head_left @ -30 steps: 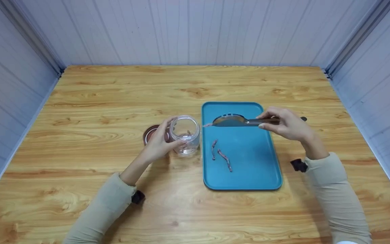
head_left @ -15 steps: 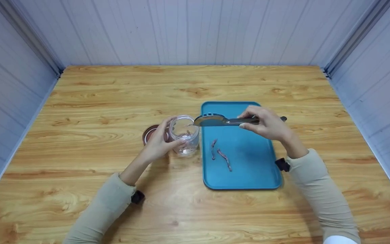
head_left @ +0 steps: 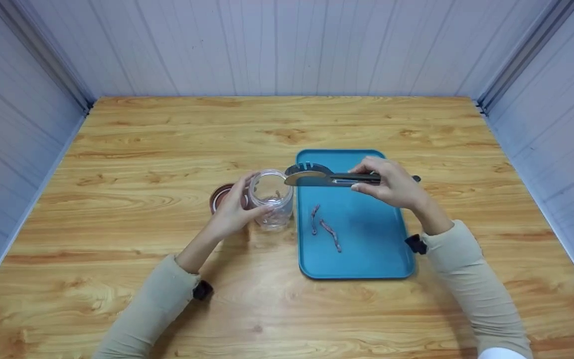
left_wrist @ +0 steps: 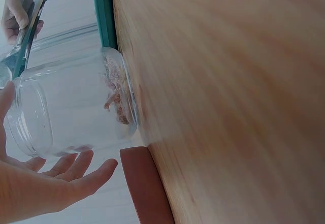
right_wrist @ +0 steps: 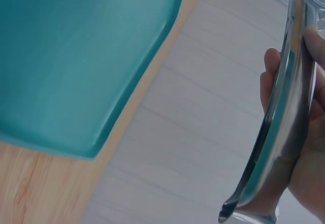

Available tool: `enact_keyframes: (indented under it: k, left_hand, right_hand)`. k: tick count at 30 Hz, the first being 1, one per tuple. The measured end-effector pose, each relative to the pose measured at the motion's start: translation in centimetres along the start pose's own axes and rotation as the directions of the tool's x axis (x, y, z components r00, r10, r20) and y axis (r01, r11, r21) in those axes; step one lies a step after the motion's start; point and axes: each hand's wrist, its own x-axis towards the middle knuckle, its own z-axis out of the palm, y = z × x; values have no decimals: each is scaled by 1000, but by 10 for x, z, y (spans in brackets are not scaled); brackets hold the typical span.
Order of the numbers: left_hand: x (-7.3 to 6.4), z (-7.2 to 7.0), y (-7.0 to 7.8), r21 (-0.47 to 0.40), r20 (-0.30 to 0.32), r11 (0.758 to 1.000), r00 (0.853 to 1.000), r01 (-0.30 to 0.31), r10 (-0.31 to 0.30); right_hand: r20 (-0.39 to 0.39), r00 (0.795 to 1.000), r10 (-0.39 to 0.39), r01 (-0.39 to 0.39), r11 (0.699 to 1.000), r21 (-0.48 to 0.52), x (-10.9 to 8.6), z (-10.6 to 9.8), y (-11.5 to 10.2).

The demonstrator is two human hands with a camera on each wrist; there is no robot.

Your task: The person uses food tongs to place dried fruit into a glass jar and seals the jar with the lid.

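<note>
My left hand [head_left: 234, 212] grips a clear, wide-mouthed jar [head_left: 278, 217], thumb on the near side and fingers round the far side. In the left wrist view, several thin reddish strips [left_wrist: 117, 94] lie at the jar's bottom. With thumb and fingers my right hand [head_left: 391, 184] holds metal serving tongs [head_left: 309, 178], one side slotted, the other solid. The tongs' tips are right at the jar's rim and slightly parted, with nothing seen between them. Two dried-meat-like strips [head_left: 331, 234] lie on the blue tray [head_left: 371, 249] below the tongs.
A reddish-brown lid [head_left: 221, 194] lies on the wooden table [head_left: 167, 149] beside the jar, partly behind my left hand. The tray's left edge is close to the jar. Pale panel walls [head_left: 277, 50] enclose the table's back and sides.
The right hand has moved left, bringing the tongs from over the tray to the jar's mouth. The tongs have parted, and the strip at their tips is gone from there. The left hand stays put.
</note>
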Motion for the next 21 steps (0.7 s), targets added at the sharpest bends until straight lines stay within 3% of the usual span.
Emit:
enact_keyframes:
  k: [4, 11, 21]
  left_hand:
    - [-1, 0, 3, -3, -3, 1000, 1000, -3, 3]
    - [-9, -3, 34, 16, -3, 1000, 1000, -11, 11]
    - [-10, -4, 36, -28, 18, 1000, 1000, -4, 4]
  right_hand:
    - [-8, 999, 34, -34, 999, -37, -5, -6, 0]
    - [-35, 994, 107, -109, 990, -84, -18, -19, -1]
    - [15, 996, 86, -84, 990, -112, -48, -34, 16]
